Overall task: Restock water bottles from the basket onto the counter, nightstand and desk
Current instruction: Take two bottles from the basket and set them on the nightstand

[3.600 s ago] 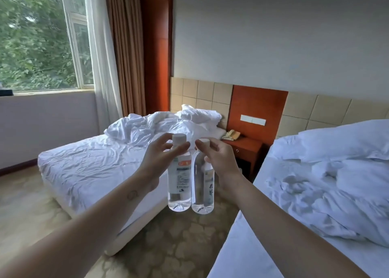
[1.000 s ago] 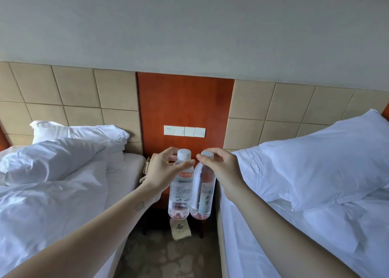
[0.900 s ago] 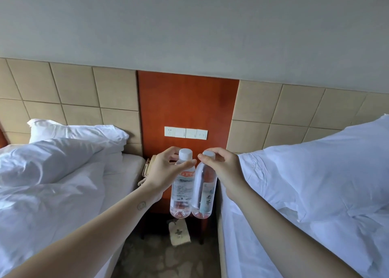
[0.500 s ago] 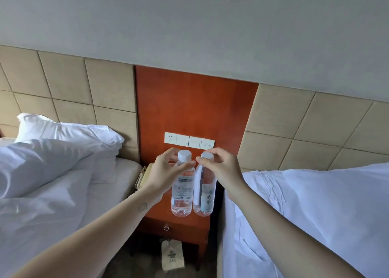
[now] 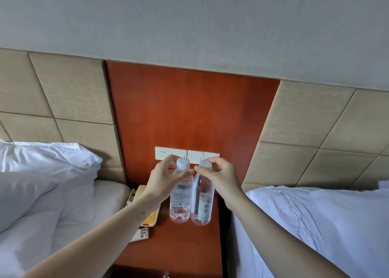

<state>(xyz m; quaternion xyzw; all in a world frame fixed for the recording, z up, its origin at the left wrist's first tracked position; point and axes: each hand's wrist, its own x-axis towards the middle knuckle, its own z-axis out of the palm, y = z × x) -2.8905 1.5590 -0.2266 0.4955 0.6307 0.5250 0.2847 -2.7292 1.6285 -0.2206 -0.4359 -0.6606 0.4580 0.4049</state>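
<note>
The person's left hand [image 5: 166, 180] is pinching the orange-labelled bottle [image 5: 180, 202] at its neck, just under the white cap, with the thumb in front and the fingers curling round behind. The right hand [image 5: 221, 181] is doing the same to the pale-labelled bottle [image 5: 203, 206], with thumb and fingertips closing round the cap. Both bottles are hanging upright below the hands, side by side and pressing together or very nearly so. They are sitting over the back half of the red-brown nightstand surface [image 5: 185, 242]. From this steep angle I cannot tell whether their bases are resting on it or floating just above.

A beige telephone [image 5: 137, 193] with an orange keypad is lying at the left edge of the surface, partly under the left forearm, and a small white item [image 5: 141, 234] is lying just in front of it. A white switch plate [image 5: 162, 153] is showing on the wooden panel [image 5: 189, 109] behind the caps. The left bed [image 5: 52, 204] and the right bed [image 5: 315, 225] are flanking the surface.
</note>
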